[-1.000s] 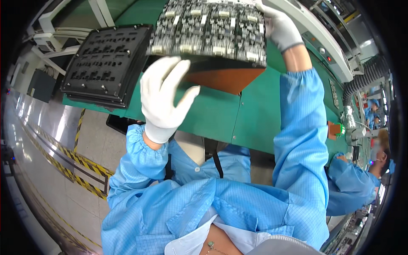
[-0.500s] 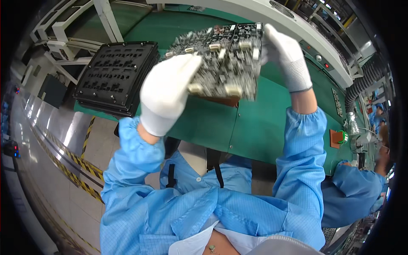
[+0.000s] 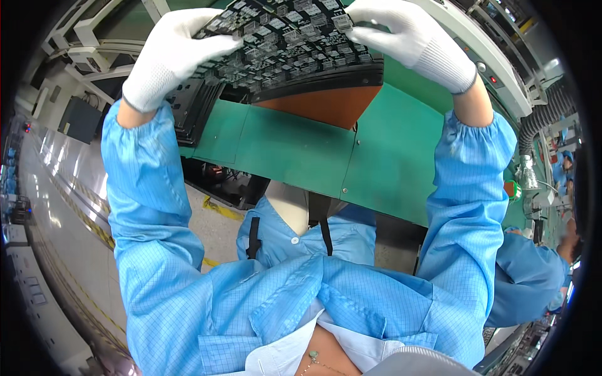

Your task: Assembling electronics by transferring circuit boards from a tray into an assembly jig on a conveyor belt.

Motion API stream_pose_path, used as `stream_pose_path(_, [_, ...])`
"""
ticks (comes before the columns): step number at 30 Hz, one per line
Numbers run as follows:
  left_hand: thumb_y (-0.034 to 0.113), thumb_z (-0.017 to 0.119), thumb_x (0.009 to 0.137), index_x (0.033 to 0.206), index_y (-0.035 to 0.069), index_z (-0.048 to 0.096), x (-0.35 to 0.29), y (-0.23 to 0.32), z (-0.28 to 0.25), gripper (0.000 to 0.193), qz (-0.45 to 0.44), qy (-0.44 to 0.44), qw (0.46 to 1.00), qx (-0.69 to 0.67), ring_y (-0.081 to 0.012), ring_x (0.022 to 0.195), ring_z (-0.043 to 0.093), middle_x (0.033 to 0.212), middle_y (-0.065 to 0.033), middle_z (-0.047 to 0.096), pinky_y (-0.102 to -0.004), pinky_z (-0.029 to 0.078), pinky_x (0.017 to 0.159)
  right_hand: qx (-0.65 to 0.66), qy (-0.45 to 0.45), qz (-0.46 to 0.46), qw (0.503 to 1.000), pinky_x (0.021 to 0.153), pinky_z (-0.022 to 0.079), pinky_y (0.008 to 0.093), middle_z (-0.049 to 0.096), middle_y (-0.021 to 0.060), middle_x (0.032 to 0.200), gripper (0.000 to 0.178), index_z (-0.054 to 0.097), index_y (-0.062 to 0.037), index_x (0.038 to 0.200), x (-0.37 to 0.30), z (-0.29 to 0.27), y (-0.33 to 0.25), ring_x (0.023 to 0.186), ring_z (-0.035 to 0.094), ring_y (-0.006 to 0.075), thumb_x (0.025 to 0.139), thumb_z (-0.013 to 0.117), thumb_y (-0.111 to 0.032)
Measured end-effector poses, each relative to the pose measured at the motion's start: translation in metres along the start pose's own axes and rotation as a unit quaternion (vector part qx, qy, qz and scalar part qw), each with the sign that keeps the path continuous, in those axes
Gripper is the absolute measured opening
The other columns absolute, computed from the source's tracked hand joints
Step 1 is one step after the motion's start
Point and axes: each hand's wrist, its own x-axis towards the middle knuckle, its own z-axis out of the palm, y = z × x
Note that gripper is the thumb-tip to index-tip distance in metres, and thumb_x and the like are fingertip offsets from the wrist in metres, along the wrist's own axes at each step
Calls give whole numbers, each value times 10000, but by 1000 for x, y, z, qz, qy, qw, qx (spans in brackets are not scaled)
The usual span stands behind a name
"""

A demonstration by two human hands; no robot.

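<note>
A black circuit board panel [image 3: 285, 39], crowded with small components, is tilted between my gloved hands near the top of the view. My left hand [image 3: 179, 53], in a white glove, grips its left edge, thumb on the facing side. At the right edge my right hand [image 3: 404, 31] holds it likewise, its thumb and fingers on the border. Just below the panel lies a black fixture [image 3: 332, 78] on an orange-brown slanted block [image 3: 320, 105]. The panel hides most of the fixture, so I cannot tell whether they touch.
Black trays [image 3: 195, 113] are stacked on the green bench [image 3: 288, 150], partly behind my left forearm. A white machine frame [image 3: 495, 69] runs along the far right. Beyond it is a grey ribbed hose [image 3: 549, 113]. A co-worker's blue sleeve [image 3: 527, 276] shows at right.
Both hands have risen with the panel, the left one also moving left. The panel has turned: its cream connectors no longer show. The fixture on the orange-brown block has come into view.
</note>
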Motion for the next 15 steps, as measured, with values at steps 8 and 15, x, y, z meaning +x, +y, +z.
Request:
stream_pose_path(8, [169,760,858,1038,-15,713,39,3,-16,262,-44,-59,997,-7,-209,893,675,994,-97,716,-307,523,816,34,5,13,999,693,475,411,594,228,799,232,633,36,932,18,11,18,724,580,369,941,608,-194])
stream_pose_path(15, [304,815,792,1269,-10,606,43,-6,-7,607,89,-1,977,195,-321,1042,673,1114,-188,695,-379,517,916,-31,-20,100,994,645,455,419,554,226,711,258,610,31,838,23,13,21,646,549,362,932,608,-209])
